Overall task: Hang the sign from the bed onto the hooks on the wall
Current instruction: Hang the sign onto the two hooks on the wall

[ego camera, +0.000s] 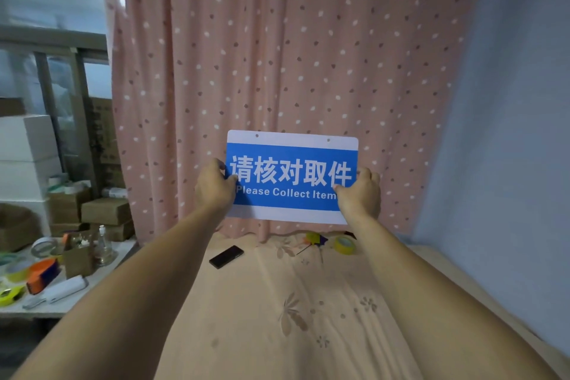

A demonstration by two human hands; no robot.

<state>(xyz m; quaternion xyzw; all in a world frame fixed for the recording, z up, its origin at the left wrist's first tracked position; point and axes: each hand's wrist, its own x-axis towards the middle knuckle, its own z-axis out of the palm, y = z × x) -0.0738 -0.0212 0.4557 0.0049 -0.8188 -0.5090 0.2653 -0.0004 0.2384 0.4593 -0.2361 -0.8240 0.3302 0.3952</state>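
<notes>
Sign held up before the curtain; hooks not in view.

The flat rectangular blue-and-white plastic sign (292,176) is clear of the peach floral bed sheet (277,302), upright in front of the pink spotted curtain (277,55). The left hand (215,186) and right hand (359,193) each grasp a side edge, thumbs on its face. Recommended: keep the sign level, top holes unobstructed, and align both holes with the hooks together once located.
</notes>
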